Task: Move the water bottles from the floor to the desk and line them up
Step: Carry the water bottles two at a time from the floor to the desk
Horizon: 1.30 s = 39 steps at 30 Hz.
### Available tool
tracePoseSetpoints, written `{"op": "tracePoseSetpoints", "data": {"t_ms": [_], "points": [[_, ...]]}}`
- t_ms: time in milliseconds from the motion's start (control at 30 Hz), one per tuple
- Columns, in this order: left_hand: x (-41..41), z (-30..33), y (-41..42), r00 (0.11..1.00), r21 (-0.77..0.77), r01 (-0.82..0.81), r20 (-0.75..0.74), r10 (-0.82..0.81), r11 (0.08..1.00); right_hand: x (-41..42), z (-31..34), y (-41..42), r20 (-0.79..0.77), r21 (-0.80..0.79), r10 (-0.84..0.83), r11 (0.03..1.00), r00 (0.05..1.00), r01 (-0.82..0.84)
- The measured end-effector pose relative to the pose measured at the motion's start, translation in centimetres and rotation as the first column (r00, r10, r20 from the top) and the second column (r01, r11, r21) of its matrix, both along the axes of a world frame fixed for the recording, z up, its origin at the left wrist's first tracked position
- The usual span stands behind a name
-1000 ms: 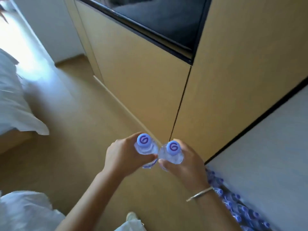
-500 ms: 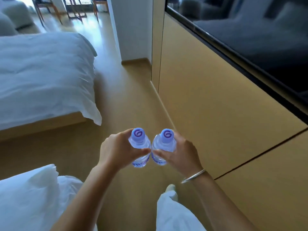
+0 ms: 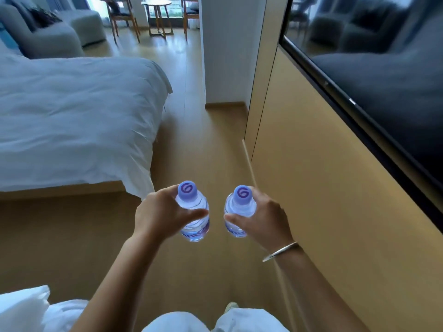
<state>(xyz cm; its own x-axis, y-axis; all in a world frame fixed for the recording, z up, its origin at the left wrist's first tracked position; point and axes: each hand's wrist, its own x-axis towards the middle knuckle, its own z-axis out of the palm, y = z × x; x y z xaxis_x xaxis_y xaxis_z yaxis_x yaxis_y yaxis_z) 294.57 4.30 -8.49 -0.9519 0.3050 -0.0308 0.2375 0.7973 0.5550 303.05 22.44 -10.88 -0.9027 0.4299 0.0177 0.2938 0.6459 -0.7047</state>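
Observation:
I hold two small clear water bottles with lilac caps, upright, above the wooden floor. My left hand (image 3: 159, 215) grips the left bottle (image 3: 193, 212) around its body, thumb across the front. My right hand (image 3: 265, 220) grips the right bottle (image 3: 239, 212) the same way; a silver bangle sits on that wrist. A narrow gap separates the two bottles. No desk and no bottles on the floor are in view.
A bed with a white duvet (image 3: 72, 121) fills the left. A tan wood wall panel (image 3: 323, 188) with a dark screen (image 3: 383, 80) runs along the right. A floor corridor (image 3: 211, 144) leads ahead to a white column, chairs and a small round table (image 3: 159, 17).
My view has swung left, from the wood panel and the bottle pack on the floor to along the corridor. The two bottles, touching before, are now a little apart.

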Motion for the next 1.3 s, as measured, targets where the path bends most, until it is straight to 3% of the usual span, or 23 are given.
{"op": "tracePoseSetpoints", "data": {"t_ms": [367, 533, 800, 1300], "points": [[-13.7, -2.2, 5.4, 0.992, 0.016, -0.088, 0.09, 0.087, 0.996, -15.2, -1.8, 6.3, 0.067, -0.081, 0.089, 0.993, 0.994, -0.083], [-23.8, -2.8, 7.0, 0.99, 0.062, -0.107, 0.1, 0.101, 0.992, -25.7, -2.3, 7.8, 0.076, -0.083, 0.109, 0.991, 0.991, -0.103], [-41.7, -1.6, 8.2, 0.994, -0.011, -0.103, 0.035, 0.103, 0.995, -42.7, -0.7, 8.6, 0.012, -0.104, 0.06, 0.993, 0.998, -0.059], [-68.5, -4.0, 15.3, 0.996, -0.068, -0.064, 0.063, 0.068, 0.996, -69.8, -2.8, 15.7, 0.017, -0.159, 0.122, 0.98, 0.992, -0.118]]}}
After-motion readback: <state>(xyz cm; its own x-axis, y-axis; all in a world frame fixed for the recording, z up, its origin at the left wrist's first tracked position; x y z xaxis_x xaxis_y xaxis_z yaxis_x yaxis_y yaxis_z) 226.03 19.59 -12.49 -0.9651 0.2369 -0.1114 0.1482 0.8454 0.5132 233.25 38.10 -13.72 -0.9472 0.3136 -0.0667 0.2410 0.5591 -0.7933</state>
